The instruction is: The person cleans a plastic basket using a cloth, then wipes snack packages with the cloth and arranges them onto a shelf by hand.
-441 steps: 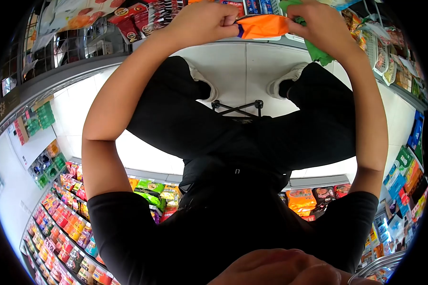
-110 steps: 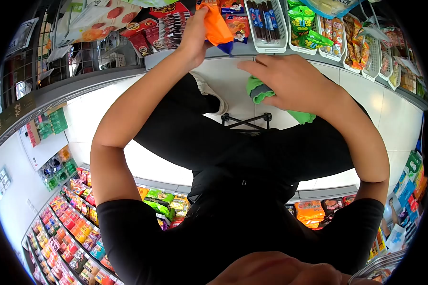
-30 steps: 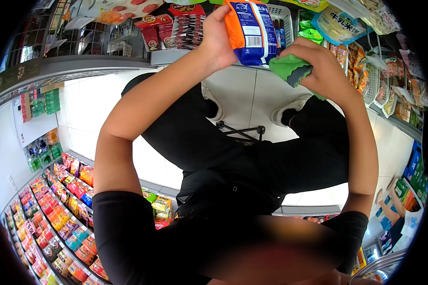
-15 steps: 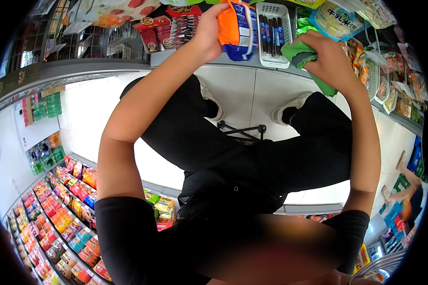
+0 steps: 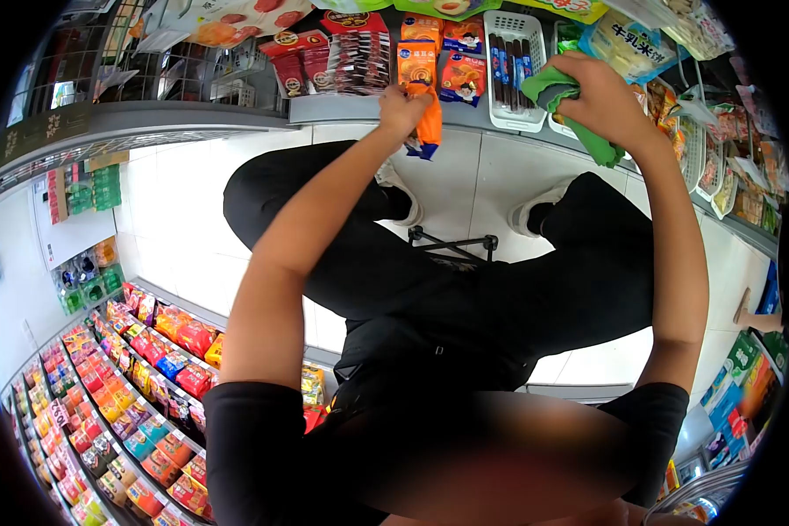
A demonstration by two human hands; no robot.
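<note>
My left hand (image 5: 401, 116) is closed on an orange and blue snack packet (image 5: 426, 133), which hangs over the shelf's front edge. Just beyond it, more orange packets (image 5: 416, 60) lie on the shelf, with blue and orange ones (image 5: 462, 79) to their right. A green cloth (image 5: 603, 145) is bunched in my right hand (image 5: 607, 98), its lower end dangling. Between the two hands stands a white basket (image 5: 517, 121) of dark stick-shaped packets (image 5: 511, 74). Red packets (image 5: 358, 60) sit left of my left hand.
A blue and yellow bag (image 5: 622, 44) lies beyond my right hand. Wire shelving (image 5: 123, 123) runs along the left. Behind me are racks of colourful snacks (image 5: 105, 386). A black folding frame (image 5: 451, 243) stands between my feet, and part of another person (image 5: 760, 321) shows at far right.
My left hand has come down towards me with the orange packet, which has turned and now hangs. Orange packets on the shelf are uncovered. My right hand stays nearly in place with the cloth.
</note>
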